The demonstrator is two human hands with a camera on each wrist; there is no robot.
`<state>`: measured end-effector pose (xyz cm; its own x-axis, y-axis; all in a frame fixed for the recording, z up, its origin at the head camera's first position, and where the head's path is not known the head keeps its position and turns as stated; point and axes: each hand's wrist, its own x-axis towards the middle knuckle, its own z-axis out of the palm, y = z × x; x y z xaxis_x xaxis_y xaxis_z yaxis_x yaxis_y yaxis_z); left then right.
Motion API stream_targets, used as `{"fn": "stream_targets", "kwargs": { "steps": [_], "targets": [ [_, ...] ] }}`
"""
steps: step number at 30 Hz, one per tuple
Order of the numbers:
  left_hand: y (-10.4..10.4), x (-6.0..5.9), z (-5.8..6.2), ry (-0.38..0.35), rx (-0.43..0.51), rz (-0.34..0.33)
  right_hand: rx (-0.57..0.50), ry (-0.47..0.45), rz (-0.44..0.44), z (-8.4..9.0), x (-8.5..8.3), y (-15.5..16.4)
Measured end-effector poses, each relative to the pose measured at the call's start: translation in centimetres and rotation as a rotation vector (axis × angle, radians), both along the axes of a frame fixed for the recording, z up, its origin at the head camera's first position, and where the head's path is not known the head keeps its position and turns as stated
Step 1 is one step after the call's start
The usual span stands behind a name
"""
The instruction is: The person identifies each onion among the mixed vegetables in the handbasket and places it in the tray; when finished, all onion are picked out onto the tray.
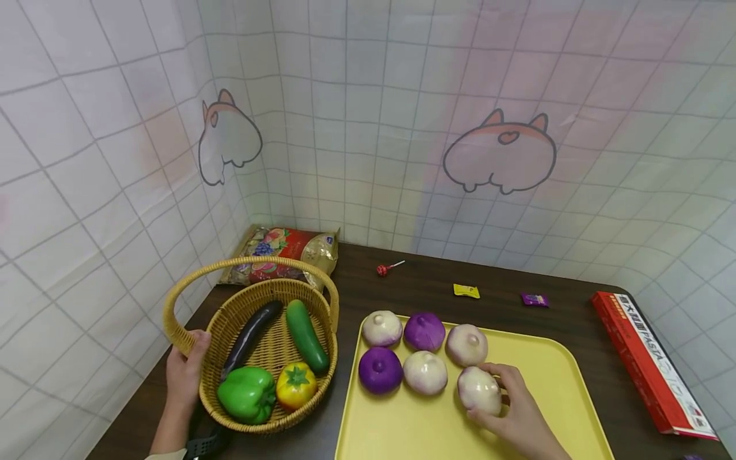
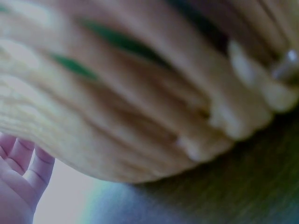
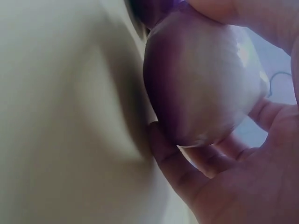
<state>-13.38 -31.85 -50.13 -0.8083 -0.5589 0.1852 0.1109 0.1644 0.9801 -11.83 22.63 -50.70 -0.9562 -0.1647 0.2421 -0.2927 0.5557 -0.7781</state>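
Observation:
A wicker basket (image 1: 270,348) with a hoop handle holds a dark eggplant (image 1: 250,332), a cucumber (image 1: 306,335), a green pepper (image 1: 247,393) and a yellow pepper (image 1: 295,385). My left hand (image 1: 186,367) grips the basket at its left rim, thumb by the handle's base. In the left wrist view, the fingers (image 2: 21,163) lie beside the blurred basket wall (image 2: 117,107). On the yellow tray (image 1: 552,383) my right hand (image 1: 496,384) grips a white-purple onion (image 1: 477,391). The right wrist view shows that onion (image 3: 201,88) between thumb and fingers (image 3: 177,163) just over the tray (image 3: 60,116).
Several more onions, white (image 1: 424,372) and purple (image 1: 380,370), sit in two rows on the tray's far half. Behind lie a snack bag (image 1: 284,252), a lollipop (image 1: 384,269), a yellow sachet (image 1: 466,291) and a purple sachet (image 1: 535,299). A red pasta box (image 1: 650,364) lies at the right edge.

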Motion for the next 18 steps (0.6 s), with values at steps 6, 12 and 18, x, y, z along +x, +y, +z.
{"fn": "stream_targets", "kwargs": {
  "steps": [6, 12, 18],
  "targets": [
    [0.02, 0.06, 0.04, 0.0, 0.02, 0.001, 0.023, 0.062, 0.018, -0.51, -0.23, -0.23],
    [-0.01, -0.07, -0.04, 0.034, 0.058, -0.015, 0.026, 0.065, 0.009, -0.61, -0.35, -0.48],
    [0.04, -0.14, -0.06, 0.032, 0.063, -0.023, 0.005, 0.043, 0.005, -0.62, -0.33, -0.51]
  ]
}}
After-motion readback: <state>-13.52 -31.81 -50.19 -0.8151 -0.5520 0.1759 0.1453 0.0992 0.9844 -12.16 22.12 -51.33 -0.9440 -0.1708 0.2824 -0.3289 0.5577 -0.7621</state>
